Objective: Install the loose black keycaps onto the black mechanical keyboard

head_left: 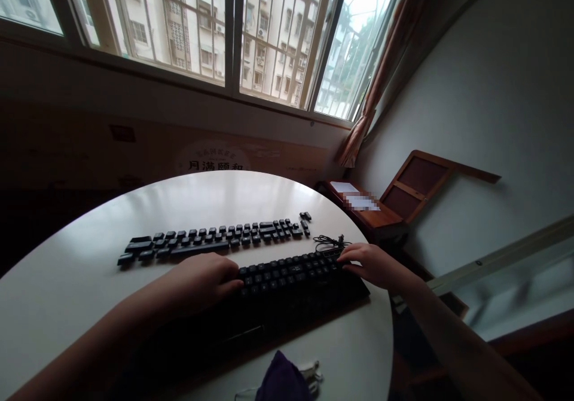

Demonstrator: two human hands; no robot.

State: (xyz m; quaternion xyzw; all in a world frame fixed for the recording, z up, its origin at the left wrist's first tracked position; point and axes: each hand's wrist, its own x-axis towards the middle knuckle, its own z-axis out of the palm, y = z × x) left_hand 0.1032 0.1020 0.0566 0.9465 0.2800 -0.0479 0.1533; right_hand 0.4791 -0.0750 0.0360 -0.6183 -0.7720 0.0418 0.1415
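A black keyboard (291,278) lies on the round white table (81,287) in front of me. My left hand (204,278) rests on the keyboard's left end, fingers curled over the edge and touching the keys. My right hand (370,263) lies on the keyboard's right end, fingers bent and pressed onto the keys. Behind the keyboard, rows of loose black keycaps (215,239) are laid out on the table. A thin black wire tool (329,241) lies just beyond my right hand.
A purple cloth (282,383) with white cords lies at the table's near edge. A wooden folding piece (403,192) stands to the right by the wall. Barred windows (233,36) and a cardboard box are behind the table.
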